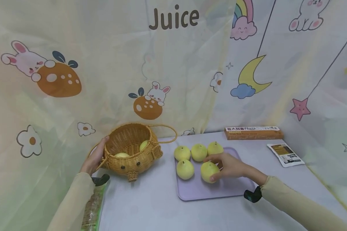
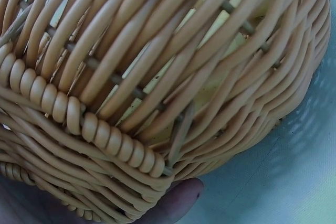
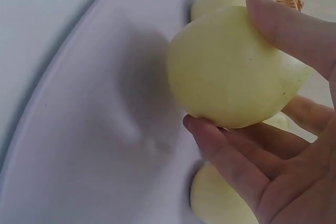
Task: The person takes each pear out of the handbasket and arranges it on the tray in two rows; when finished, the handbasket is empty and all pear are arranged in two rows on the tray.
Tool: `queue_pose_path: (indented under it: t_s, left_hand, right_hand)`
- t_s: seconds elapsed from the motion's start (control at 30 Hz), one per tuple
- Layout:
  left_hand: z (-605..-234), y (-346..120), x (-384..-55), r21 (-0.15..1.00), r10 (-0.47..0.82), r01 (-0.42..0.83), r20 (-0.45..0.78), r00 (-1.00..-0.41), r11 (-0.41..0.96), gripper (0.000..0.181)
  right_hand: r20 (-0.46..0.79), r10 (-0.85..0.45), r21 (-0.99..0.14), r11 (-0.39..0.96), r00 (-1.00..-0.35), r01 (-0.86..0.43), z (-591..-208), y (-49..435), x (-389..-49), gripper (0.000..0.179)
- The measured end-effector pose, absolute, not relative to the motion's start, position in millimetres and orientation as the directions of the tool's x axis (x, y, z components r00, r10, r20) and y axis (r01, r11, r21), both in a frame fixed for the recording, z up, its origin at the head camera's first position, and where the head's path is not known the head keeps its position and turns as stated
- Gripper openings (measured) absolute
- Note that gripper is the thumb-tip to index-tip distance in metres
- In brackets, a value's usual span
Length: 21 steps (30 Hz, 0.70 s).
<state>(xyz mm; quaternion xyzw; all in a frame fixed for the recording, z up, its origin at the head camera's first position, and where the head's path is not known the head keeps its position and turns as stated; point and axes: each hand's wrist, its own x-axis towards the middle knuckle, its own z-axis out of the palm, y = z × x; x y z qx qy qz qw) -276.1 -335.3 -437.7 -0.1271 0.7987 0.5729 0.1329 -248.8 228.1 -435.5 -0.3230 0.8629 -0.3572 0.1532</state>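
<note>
My right hand (image 1: 230,165) grips a round yellow-green pear (image 1: 209,172) between thumb and fingers. In the right wrist view that pear (image 3: 231,69) is held over the lilac tray (image 3: 79,119), with a shadow below it. Other pears (image 1: 185,169) stand on the tray (image 1: 196,193), along its left and back. At the left, my left hand (image 1: 96,157) holds the side of a wicker basket (image 1: 120,165) with an animal face. Two pears (image 1: 122,155) show inside. Basket weave (image 2: 131,77) fills most of the left wrist view, hiding much of that hand.
A long pasta box (image 1: 253,133) lies at the back right, with a white and brown pouch (image 1: 285,155) in front of it. A clear green-edged packet (image 1: 93,205) lies beneath the left forearm. Printed cloth (image 1: 179,64) hangs behind the table.
</note>
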Motion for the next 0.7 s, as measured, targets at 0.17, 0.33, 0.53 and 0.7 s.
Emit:
queue_pose_path:
  t_s: [0.17, 0.33, 0.53, 0.7]
  left_hand:
    - [-438, -339, -276, 0.892, -0.032, -0.339, -0.346, -0.938, 0.299, 0.093]
    - [-438, -340, -273, 0.896, -0.022, -0.327, -0.337, -0.941, 0.302, 0.098]
    - [-438, -339, -273, 0.908, -0.013, -0.312, -0.321, -0.947, 0.278, 0.099]
    - [-437, -339, -274, 0.906, -0.018, -0.318, -0.326, -0.945, 0.278, 0.098]
  right_hand:
    - [-0.002, -0.685, -0.726, 0.502, -0.728, -0.47, -443, 222, -249, 0.072]
    - [0.019, -0.697, -0.711, 0.494, -0.717, -0.5, -451, 217, -252, 0.073]
    - [0.043, -0.671, -0.702, 0.507, -0.74, -0.501, -456, 215, -254, 0.074]
    - [0.09, -0.645, -0.685, 0.513, -0.759, -0.517, -463, 211, -254, 0.074]
